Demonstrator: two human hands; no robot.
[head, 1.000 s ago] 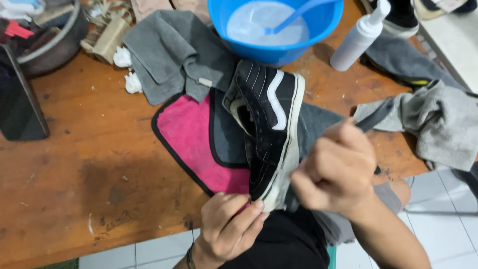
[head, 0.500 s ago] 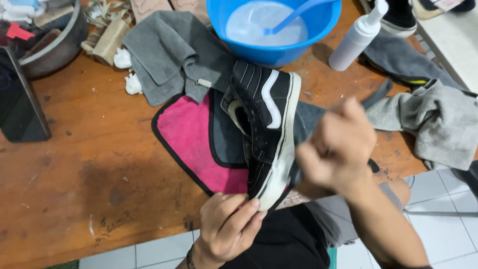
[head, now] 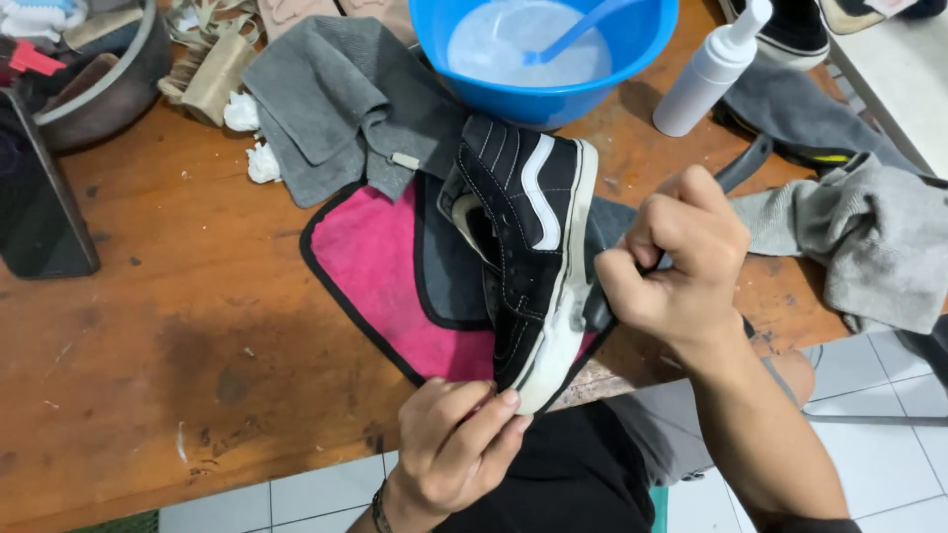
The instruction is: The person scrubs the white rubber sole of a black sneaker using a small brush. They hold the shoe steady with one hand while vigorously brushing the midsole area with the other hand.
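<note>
A black high-top sneaker (head: 528, 247) with a white side stripe and white sole lies on its side over a pink cloth (head: 380, 276) and a dark grey cloth (head: 444, 286) at the table's front edge. My left hand (head: 454, 449) grips the sneaker's toe from below. My right hand (head: 676, 262) hovers just right of the sole. It is curled into a fist, and a bit of grey cloth seems pinched between thumb and forefinger.
A blue basin (head: 543, 49) of cloudy liquid with a blue handle in it stands behind the sneaker. A white pump bottle (head: 711, 69) stands to its right. Grey cloths (head: 336, 99) (head: 869, 232), a metal bowl (head: 99, 79) and a dark phone (head: 39, 197) surround the spot on the wooden table (head: 178, 345).
My right hand has moved from over the toe end up along the sole's right side, away from me. The left hand and the sneaker have stayed put.
</note>
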